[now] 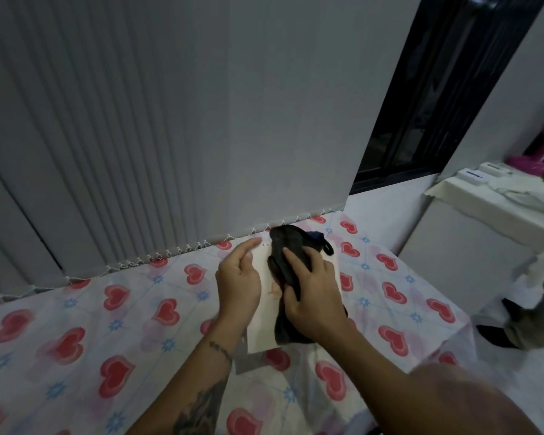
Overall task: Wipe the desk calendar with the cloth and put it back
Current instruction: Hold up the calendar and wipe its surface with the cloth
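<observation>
The white desk calendar (pixel 262 328) is held tilted above the heart-patterned table near its far edge. My left hand (pixel 238 284) grips the calendar's left side, fingers reaching up to its top edge. My right hand (pixel 314 296) presses a dark cloth (pixel 285 246) flat against the calendar's face. The cloth bunches above my fingers and hangs down below my palm. Both hands and the cloth hide most of the calendar's page.
The table wears a tablecloth (pixel 101 334) printed with red hearts and blue flowers. Grey vertical blinds (pixel 139 136) hang right behind it. A white cabinet (pixel 484 221) with small boxes stands at right. Another person's leg and dark shoe (pixel 496 335) are on the floor at right.
</observation>
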The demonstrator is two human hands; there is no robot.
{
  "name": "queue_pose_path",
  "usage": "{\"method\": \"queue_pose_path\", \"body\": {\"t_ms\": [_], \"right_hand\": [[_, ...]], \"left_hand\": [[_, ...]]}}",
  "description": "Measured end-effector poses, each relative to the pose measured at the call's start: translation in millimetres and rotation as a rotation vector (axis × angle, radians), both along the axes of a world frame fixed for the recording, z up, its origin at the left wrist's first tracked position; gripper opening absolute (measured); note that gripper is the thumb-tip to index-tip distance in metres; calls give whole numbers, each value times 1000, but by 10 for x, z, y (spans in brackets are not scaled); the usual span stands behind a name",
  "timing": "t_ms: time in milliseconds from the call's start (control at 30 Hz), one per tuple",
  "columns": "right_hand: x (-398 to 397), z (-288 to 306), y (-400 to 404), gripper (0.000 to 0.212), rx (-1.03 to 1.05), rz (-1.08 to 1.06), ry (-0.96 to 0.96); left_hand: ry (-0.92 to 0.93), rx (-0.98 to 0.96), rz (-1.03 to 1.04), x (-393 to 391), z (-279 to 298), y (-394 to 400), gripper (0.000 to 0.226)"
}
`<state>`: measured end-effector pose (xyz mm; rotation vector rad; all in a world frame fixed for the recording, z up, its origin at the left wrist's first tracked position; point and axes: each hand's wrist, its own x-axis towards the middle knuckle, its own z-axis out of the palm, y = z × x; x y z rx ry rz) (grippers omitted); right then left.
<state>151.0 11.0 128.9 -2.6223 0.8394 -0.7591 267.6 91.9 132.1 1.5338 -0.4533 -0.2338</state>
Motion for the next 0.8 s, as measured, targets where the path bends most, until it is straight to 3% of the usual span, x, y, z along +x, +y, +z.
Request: {"method": "queue_pose_path", "body": {"t_ms": [100,267,400,533,800], "right_hand": [[-77,-12,-70,56,-51,-41,22],[-211,49,-314,58,156,-246,19],[-184,136,-211,59,96,-277,18],[-126,238,20,60,19,-236,7],[-100,530,252,64,-238,113,58]], "left_hand": [[97,-72,43,27,147,19,42],[190,-138,19,84,274,133,32],[67,-137,-132,76,384,151,46],[-65,-212,-139,-12,532,89,45],[143,-359,-121,92,665,62,42]]}}
